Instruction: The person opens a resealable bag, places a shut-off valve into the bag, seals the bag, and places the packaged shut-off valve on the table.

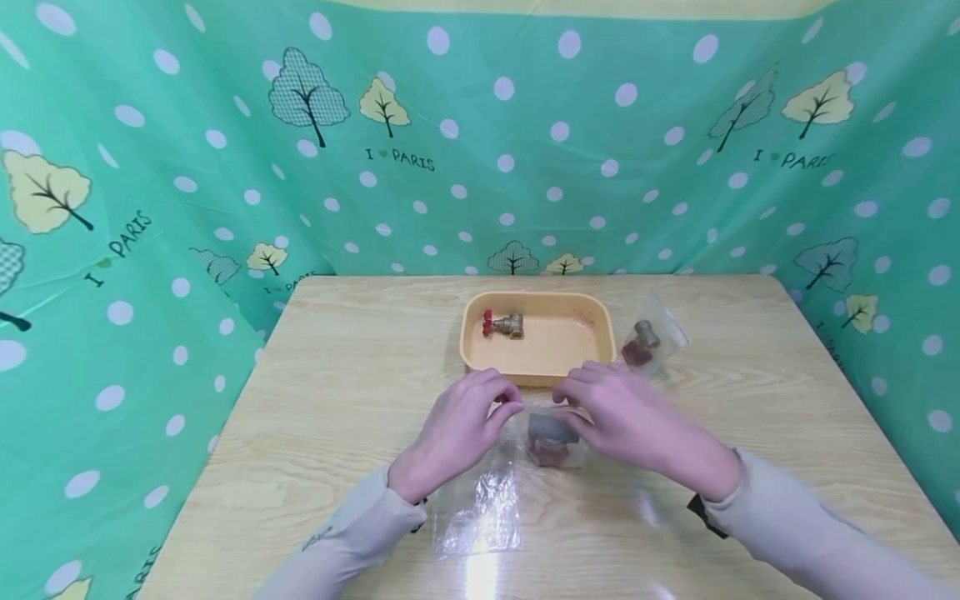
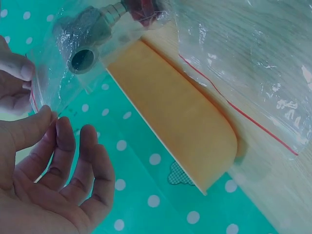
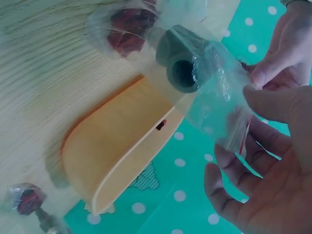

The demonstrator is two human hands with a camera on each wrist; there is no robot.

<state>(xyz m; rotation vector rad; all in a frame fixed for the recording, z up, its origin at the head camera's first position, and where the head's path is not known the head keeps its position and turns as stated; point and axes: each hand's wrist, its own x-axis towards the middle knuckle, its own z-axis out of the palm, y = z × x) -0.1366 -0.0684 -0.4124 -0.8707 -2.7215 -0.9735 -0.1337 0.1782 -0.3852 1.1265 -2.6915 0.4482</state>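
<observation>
A clear zip bag (image 1: 556, 457) with a red sealing line hangs between the two hands, a valve (image 3: 183, 58) inside it. The valve has a grey metal body and a red handwheel (image 3: 130, 30), seen through the plastic. My left hand (image 1: 467, 425) pinches one top corner of the bag between thumb and index finger, the other fingers loosely bent. At the opposite end of the seal, my right hand (image 1: 626, 412) pinches the bag edge between thumb and fingers. Both hands are just in front of the orange tray (image 1: 536, 380).
Inside the tray lies an unbagged valve (image 1: 513, 325) with a red handwheel. Right of the tray is another bagged valve (image 1: 642, 335). A flat clear zip bag (image 1: 480, 517) lies on the wooden table (image 1: 337, 375) near the left forearm. A patterned green curtain (image 1: 465, 200) stands behind.
</observation>
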